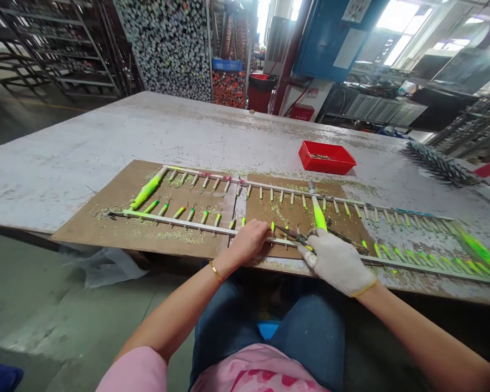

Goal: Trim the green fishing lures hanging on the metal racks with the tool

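A long ladder-like metal rack (196, 224) lies across the work table, with yellow-green coated crossbars (147, 189). Small fishing-lure-like pieces, white and yellow-green with wire hooks (204, 216), stand in rows along its two rails. My bare left hand (251, 239), a gold bracelet at its wrist, is closed at the front rail; its fingertips hide what they grip. In a white work glove, my right hand (337, 261) is wrapped around a pair of pliers (296, 236). The pliers' jaws point left, close to a small yellow-green piece (273, 226) beside my left fingers.
Brown cardboard (102, 218) lies under the rack, strewn with yellowish flakes. Farther back on the white table (106, 130) is a red plastic tray (326, 158) holding small bits. A bundle of spiky metal racks (441, 162) sits at right. Stacked bars (171, 49) stand behind.
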A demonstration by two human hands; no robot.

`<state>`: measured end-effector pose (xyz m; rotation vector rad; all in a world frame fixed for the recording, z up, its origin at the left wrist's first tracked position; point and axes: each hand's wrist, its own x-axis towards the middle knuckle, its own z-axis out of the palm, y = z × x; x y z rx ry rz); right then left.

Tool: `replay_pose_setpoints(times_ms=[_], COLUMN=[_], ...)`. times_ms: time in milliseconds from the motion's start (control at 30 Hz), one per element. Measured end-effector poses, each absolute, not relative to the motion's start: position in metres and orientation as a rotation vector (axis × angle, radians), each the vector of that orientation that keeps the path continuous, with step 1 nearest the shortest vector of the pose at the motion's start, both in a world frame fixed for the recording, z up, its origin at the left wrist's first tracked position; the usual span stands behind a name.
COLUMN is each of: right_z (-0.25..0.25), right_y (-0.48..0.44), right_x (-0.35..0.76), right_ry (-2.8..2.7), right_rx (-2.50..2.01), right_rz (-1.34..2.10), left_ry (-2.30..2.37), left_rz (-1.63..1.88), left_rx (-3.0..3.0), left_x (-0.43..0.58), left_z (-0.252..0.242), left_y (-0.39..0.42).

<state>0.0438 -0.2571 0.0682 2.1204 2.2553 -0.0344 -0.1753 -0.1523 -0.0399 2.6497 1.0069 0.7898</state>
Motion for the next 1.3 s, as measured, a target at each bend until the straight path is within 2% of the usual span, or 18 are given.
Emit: replay_pose_setpoints(times_ms=[100,133,200,300,500,800,867,1000,1067,1133,1300], right_z=[0.089,0.095,0.102,0.093,0.057,0.051,0.053,0.056,0.057,0.056,0.042], right_y=[-0.278,-0.284,-0.29,-0.284,-0.267,-0.255,-0.254,-0.255,-0.258,-0.261,-0.273], right_x=[0.059,0.066,0.08,0.092,0.086,0.068,0.062,0.056,0.06,0.068,0.086], right_ry=[2.444,2.48,2.486,2.432,2.438,2.441,2.417,2.213,2.191,2.293,2.413], right_rx=[1.977,1.943,1.998,2.346,2.23,2.099,2.055,2.125,2.254,2.381,2.463], right_rz=[-0.778,-0.838,-0.849,-0.564,-0.855,-0.742,-0.577,-0.032,0.061,-0.078,-0.899], left_ry=[1.021,1.023,1.021,0.999,0.927,0.939,0.928,0.938,0.981,1.065,1.614], left_rz=[0.805,0.802,0.808,0.854,0.895,0.838,0.82,0.82,0.823,0.804,0.672], left_rx=[2.62,2.62,2.619,2.597,2.601,2.634,2.646,2.648,2.634,2.623,2.528], left_x=[-0.175,-0.175,-0.175,-0.177,-0.181,-0.182,-0.182,-0.179,-0.177,-0.176,-0.191], left_z=[-0.04,-0.041,-0.041,-0.041,-0.041,-0.041,-0.042,-0.042,-0.038,-0.03,-0.001], left_y=[-0.152,-0.151,-0.151,-0.151,-0.155,-0.157,-0.157,-0.157,-0.157,-0.157,-0.151])
